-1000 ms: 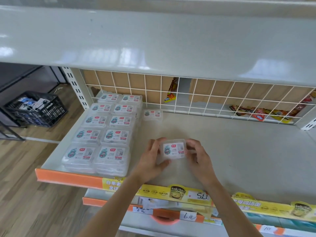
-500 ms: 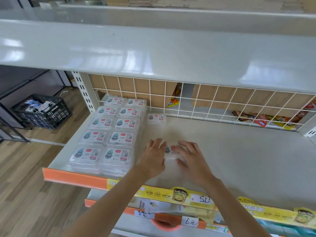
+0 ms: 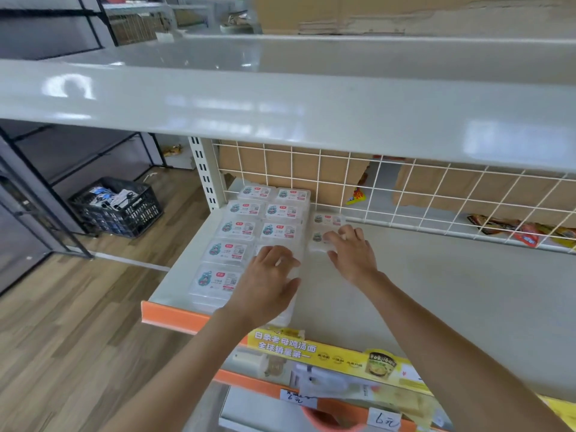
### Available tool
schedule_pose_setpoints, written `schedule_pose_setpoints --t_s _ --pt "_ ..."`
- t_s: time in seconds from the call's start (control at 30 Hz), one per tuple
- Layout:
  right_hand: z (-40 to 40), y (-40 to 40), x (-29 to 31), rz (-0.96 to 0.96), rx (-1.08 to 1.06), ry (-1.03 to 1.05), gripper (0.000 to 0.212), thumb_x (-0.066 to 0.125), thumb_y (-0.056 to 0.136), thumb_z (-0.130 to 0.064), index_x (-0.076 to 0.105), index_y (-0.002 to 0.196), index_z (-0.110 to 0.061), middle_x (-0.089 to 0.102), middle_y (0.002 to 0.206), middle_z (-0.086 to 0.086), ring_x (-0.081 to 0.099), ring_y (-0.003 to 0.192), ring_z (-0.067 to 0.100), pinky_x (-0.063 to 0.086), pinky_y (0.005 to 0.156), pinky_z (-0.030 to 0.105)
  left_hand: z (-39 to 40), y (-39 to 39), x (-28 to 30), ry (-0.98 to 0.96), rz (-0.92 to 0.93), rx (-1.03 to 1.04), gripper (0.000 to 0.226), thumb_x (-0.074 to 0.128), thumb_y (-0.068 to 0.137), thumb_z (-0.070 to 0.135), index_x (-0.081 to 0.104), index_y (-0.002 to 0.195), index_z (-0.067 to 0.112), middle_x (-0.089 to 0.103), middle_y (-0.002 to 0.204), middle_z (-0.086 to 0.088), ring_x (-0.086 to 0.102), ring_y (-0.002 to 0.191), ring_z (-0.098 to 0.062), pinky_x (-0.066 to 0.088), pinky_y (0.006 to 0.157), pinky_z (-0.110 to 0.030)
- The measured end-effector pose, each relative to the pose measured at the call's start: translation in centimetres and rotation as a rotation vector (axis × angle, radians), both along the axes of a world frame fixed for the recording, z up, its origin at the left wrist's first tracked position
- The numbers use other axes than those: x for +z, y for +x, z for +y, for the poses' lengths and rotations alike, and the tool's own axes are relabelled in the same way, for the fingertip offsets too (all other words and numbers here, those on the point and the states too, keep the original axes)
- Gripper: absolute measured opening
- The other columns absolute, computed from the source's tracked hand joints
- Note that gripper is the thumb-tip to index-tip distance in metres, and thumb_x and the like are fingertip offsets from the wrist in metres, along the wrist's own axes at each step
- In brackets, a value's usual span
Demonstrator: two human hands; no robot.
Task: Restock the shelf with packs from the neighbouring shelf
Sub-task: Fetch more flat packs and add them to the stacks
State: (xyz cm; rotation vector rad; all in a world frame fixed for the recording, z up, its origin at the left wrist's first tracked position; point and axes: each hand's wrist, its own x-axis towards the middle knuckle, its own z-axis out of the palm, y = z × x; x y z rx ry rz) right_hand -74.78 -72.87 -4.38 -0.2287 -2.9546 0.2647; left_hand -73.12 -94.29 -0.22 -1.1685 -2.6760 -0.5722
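Observation:
Several clear plastic packs [image 3: 240, 227] with white labels stand stacked in two columns at the left end of the grey shelf [image 3: 436, 291]. A third column starts to their right with a single pack [image 3: 327, 219] against the wire back. Just in front of it lies another pack [image 3: 316, 237]; my right hand [image 3: 352, 254] rests on it with fingers spread over its top. My left hand [image 3: 268, 282] lies flat on the front right stack, covering its label.
A white wire grid [image 3: 405, 194] backs the shelf, with snack packets [image 3: 523, 232] behind it. The upper shelf [image 3: 280, 101] overhangs closely. A yellow price strip [image 3: 327, 357] runs along the front edge. A black crate [image 3: 118, 207] sits on the wooden floor at left.
The pack I held in both hands has been set down and slid back to lie in front of the single pack. My left hand has moved left onto the stacks.

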Motion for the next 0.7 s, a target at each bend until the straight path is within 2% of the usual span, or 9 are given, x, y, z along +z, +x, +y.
schedule_pose_setpoints --t_s 0.17,0.27,0.37,0.4,0.5,0.57,0.63,0.7 --pt "-0.7 -0.8 0.6 -0.091 -0.069 -0.095 0.043 0.050 0.092 -0.028 0.040 0.134 -0.028 0.033 0.133 0.007 0.036 0.119 0.026 0.042 0.094 0.038 0.0 -0.1 0.2 -0.039 -0.024 -0.019 0.033 0.047 0.081 0.031 0.066 0.099 0.011 0.059 0.101 -0.009 0.057 0.092 -0.031 0.053 0.077 -0.043" --pt "-1.1 0.9 1.0 -0.096 -0.066 -0.138 0.052 0.050 0.091 -0.029 0.032 0.140 -0.025 0.030 0.139 0.006 0.039 0.120 0.028 0.040 0.098 0.039 0.5 -0.3 1.1 -0.062 -0.030 -0.093 0.029 0.057 0.082 0.023 0.064 0.106 0.009 0.056 0.108 -0.012 0.052 0.101 -0.032 0.048 0.086 -0.045" --pt "-1.0 4.8 1.5 -0.069 -0.020 -0.157 0.051 0.048 0.092 -0.025 0.032 0.140 -0.018 0.033 0.139 0.005 0.037 0.124 0.024 0.037 0.100 0.034 1.8 -0.1 1.3 -0.109 -0.013 -0.210 0.026 0.059 0.074 0.023 0.067 0.095 0.010 0.060 0.096 -0.010 0.059 0.089 -0.031 0.054 0.073 -0.044" --pt "-0.7 6.5 1.6 -0.081 -0.001 -0.164 0.049 0.047 0.093 -0.024 0.034 0.140 -0.017 0.034 0.138 0.004 0.036 0.125 0.022 0.035 0.100 0.032 2.5 0.1 1.2 -0.111 0.029 -0.249 0.026 0.058 0.075 0.024 0.067 0.096 0.011 0.060 0.096 -0.009 0.059 0.090 -0.030 0.054 0.073 -0.044" --pt "0.8 11.6 1.9 -0.100 0.017 -0.129 0.046 0.047 0.093 -0.023 0.037 0.138 -0.018 0.040 0.136 0.002 0.037 0.124 0.018 0.030 0.099 0.026 4.9 1.6 0.8 -0.240 0.022 -0.355 0.034 0.048 0.091 0.028 0.055 0.122 0.017 0.050 0.120 -0.003 0.043 0.116 -0.023 0.035 0.097 -0.036" --pt "2.2 15.1 2.1 -0.089 -0.035 -0.097 0.044 0.047 0.093 -0.023 0.039 0.136 -0.018 0.043 0.133 0.002 0.038 0.122 0.019 0.031 0.098 0.027 6.7 2.9 0.1 -0.264 0.018 -0.413 0.037 0.043 0.093 0.031 0.048 0.128 0.020 0.045 0.125 0.000 0.038 0.120 -0.021 0.029 0.100 -0.032" --pt "3.8 18.6 2.2 -0.082 -0.101 -0.058 0.043 0.049 0.092 -0.022 0.043 0.134 -0.017 0.047 0.128 0.003 0.041 0.119 0.021 0.036 0.096 0.031 8.8 4.7 -0.3 -0.274 0.009 -0.473 0.036 0.043 0.093 0.031 0.049 0.127 0.021 0.046 0.124 0.001 0.039 0.118 -0.021 0.030 0.098 -0.032" --pt "5.3 22.0 2.5 -0.046 -0.143 0.001 0.040 0.054 0.086 -0.019 0.052 0.126 -0.013 0.055 0.117 0.007 0.050 0.109 0.026 0.046 0.086 0.037 11.2 6.9 -0.5 -0.283 0.011 -0.534 0.036 0.041 0.093 0.031 0.051 0.125 0.020 0.048 0.121 0.000 0.041 0.116 -0.022 0.031 0.096 -0.033"
